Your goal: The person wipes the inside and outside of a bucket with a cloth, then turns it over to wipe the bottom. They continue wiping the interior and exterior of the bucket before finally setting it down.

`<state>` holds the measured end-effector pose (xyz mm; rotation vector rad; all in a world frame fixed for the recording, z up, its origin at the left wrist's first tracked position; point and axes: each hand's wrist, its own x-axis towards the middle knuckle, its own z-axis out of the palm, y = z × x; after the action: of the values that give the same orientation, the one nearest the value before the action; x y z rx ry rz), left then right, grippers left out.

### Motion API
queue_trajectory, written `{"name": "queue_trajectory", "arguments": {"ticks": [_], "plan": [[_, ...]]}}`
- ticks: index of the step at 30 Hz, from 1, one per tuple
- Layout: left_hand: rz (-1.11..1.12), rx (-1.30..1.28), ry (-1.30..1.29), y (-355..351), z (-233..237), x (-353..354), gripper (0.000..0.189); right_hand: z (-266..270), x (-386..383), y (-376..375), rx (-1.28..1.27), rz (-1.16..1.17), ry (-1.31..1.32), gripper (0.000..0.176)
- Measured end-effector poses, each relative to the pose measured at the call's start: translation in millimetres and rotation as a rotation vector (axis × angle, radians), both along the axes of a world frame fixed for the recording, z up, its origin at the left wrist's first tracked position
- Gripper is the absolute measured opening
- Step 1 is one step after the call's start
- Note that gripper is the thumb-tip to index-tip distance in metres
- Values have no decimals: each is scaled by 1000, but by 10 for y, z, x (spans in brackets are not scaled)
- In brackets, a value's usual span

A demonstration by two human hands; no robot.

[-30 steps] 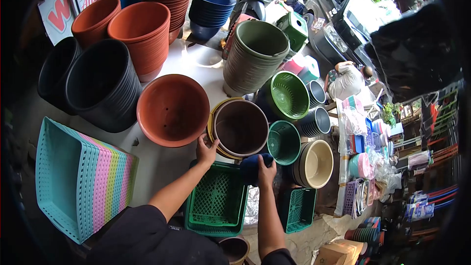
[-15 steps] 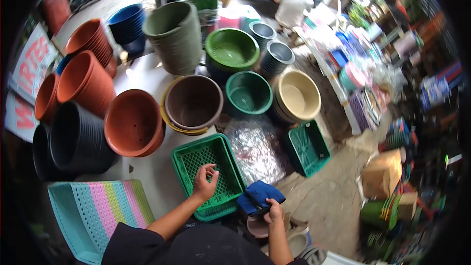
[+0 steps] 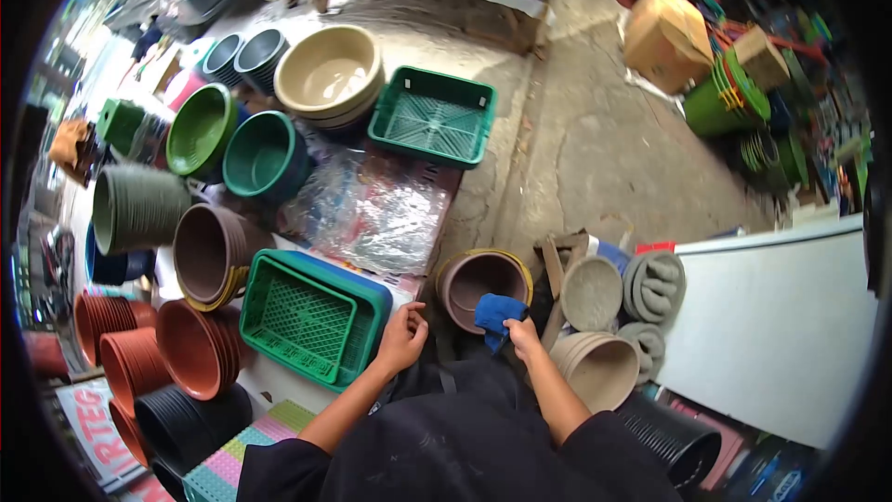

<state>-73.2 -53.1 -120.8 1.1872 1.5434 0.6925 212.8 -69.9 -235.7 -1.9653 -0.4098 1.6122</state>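
My right hand [image 3: 524, 335] grips a blue cloth [image 3: 498, 314], bunched and hanging over the near side of a brown pot [image 3: 481, 281]. A yellow rim shows around that pot. My left hand [image 3: 403, 338] holds nothing; its fingers are loosely bent and apart. It is beside the right edge of a stack of green plastic baskets [image 3: 372, 302], whose top one has a lattice bottom. Behind the baskets lies a clear plastic sheet [image 3: 367, 209] on a low surface.
Stacked orange pots [image 3: 190, 349], a cream basin [image 3: 330, 74] and a green tray [image 3: 435, 116] stand to the left and ahead. Grey pots [image 3: 592, 293] and a beige pot [image 3: 599, 370] are close on the right, near a white panel [image 3: 767, 325]. Bare concrete [image 3: 604, 149] lies ahead.
The view has swung right, and the goods have shifted left in it. My right hand has carried the blue cloth from beside the green baskets to the brown pot; my left hand has left the basket.
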Motion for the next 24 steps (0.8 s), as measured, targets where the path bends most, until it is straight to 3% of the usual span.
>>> {"name": "queue_trajectory", "arguments": {"ticks": [3,10,11,15,17,20,24], "plan": [[-263,-112,55,-123,-519,220,48,-220,210,-110,-96,-47,-3,37],[-270,-336,202,-28,-1562,522,56,-1019,413,-328,-270,-118,-102,42],[-264,-345,222,15,-1700,538,63,-1607,411,-540,-251,-131,-112,45],[-289,-390,226,186,-2098,579,70,-1493,308,-546,-270,-247,-127,43],[-341,-314,313,240,-2299,555,68,-1344,343,-425,-346,-302,-5,38],[-338,-295,297,416,-2490,575,64,-1613,319,-524,-332,-488,98,34],[-295,-416,360,484,-2628,650,57,-1701,318,-556,-338,-560,154,32]]}}
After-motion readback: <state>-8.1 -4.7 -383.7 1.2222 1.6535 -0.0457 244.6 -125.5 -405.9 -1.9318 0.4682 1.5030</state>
